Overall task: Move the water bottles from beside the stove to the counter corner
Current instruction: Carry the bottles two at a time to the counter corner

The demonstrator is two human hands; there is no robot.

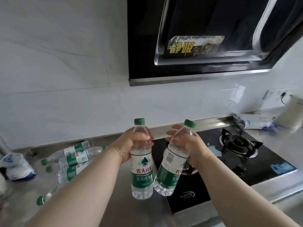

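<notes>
At the far left a crumpled white and blue plastic wrap (18, 166) lies on the steel counter (123, 210). Just right of it a heap of lying bottles (73, 158) with green labels rests near the wall, and one more green cap (40, 200) shows nearer to us, beside our left forearm

Our left hand (131, 145) grips the left bottle (141, 171) round its shoulder. The fingers are curled close together round the far side and the thumb lies across the near side. This bottle stands upright in the air, green cap up, label facing us

Just beside it is the right bottle (170, 166), tilted with its cap leaning to the right and its base swung towards the left bottle. The two bases touch or nearly touch; we cannot tell which. Our right hand (192, 149) holds it round the upper part, the fingers wrapped round the far side with their tips showing at the bottle's left

We hold both bottles above the place where the counter meets the left edge of the black glass stove (265, 159). Farther right on the stove sits a burner (237, 143) with a pale puddle (213, 149) on the glass just left of it. Above hangs the black range hood (205, 38)

At the far right a second plastic wrap (257, 122) lies along the wall, next to a blurred white jug (291, 115)
</notes>
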